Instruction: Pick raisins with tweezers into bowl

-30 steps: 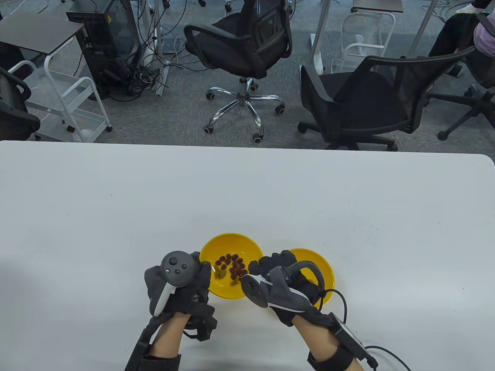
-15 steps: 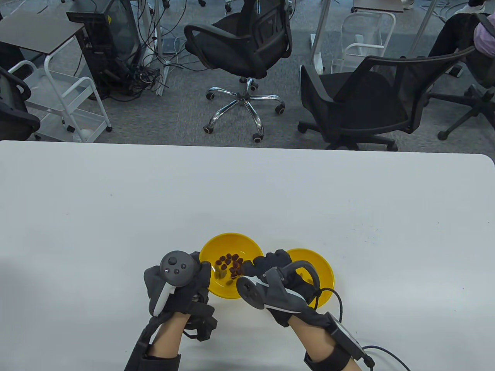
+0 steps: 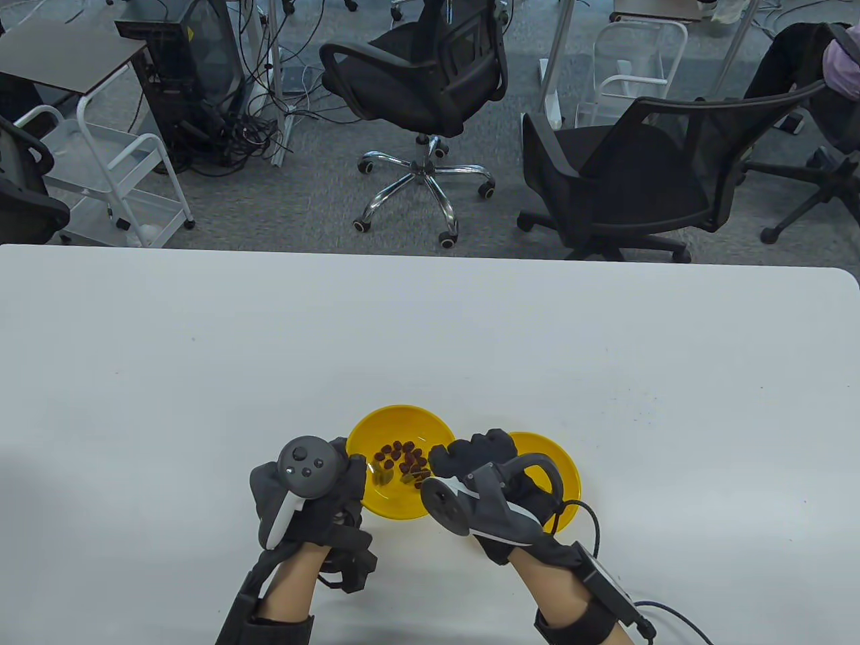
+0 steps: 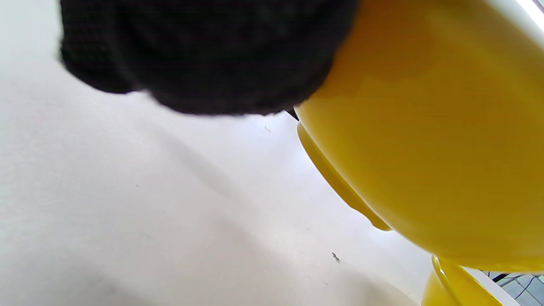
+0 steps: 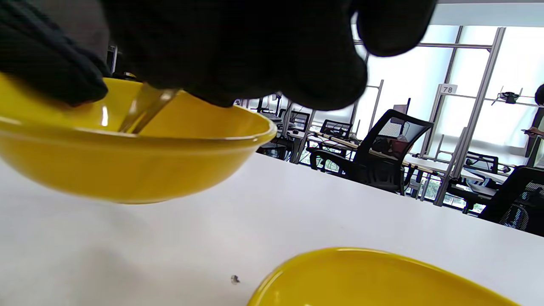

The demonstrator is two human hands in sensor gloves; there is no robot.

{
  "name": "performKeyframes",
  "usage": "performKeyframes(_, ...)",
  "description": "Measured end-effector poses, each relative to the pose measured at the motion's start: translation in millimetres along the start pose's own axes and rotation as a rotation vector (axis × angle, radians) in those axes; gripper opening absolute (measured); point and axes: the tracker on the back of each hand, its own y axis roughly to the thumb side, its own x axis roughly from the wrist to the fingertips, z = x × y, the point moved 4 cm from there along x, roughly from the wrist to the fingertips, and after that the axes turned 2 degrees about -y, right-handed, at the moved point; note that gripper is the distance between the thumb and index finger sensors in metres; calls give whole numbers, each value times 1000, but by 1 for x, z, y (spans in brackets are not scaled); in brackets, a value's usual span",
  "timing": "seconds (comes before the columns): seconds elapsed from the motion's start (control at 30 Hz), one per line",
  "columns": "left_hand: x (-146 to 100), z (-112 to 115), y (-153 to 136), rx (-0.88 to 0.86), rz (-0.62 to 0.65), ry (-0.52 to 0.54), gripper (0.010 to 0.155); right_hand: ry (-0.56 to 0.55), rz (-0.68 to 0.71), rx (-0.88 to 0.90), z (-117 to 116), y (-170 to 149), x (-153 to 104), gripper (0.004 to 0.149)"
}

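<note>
A yellow bowl [image 3: 403, 423] holds several dark raisins [image 3: 403, 459]. My left hand [image 3: 349, 478] holds this bowl at its near-left rim. In the left wrist view a gloved finger [image 4: 204, 55] lies against the bowl's outer wall [image 4: 425, 148]. My right hand [image 3: 463, 463] grips metal tweezers [image 5: 146, 108] whose tips reach down into the raisin bowl [image 5: 127, 170] near the raisins. I cannot tell whether the tips hold a raisin. A second yellow bowl [image 3: 561, 463] stands just to the right, partly hidden under my right hand, and also shows in the right wrist view [image 5: 361, 276].
The white table [image 3: 201, 363] spreads wide to the left, right and far side of the bowls. Small dark specks [image 3: 645, 403] lie on the right part. Office chairs [image 3: 430, 74] and a cart stand beyond the far edge.
My right hand shifted slightly left with the tweezers and then back right over the raisin bowl. My left hand and both bowls have not moved.
</note>
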Motion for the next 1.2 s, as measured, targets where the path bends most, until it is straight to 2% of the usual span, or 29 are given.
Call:
performKeyframes(0.27,1,-1,-2,1,-16,1,52,-18,-120,66,8,-53,-20,46)
performKeyframes(0.53,1,-1,-2,2,-22,-2,52,72,-220,32,-17,-94,-39,46)
performKeyframes(0.67,1,-2,-2,2,-21,-2,52,153,-227,-1,-33,-98,-42,46)
performKeyframes(0.83,1,-2,-2,1,-23,-2,52,201,-226,-41,-44,-97,-42,46)
performKeyframes(1.2,0,-1,-1,6,-22,-13,52,193,-249,-43,-39,-99,-43,47)
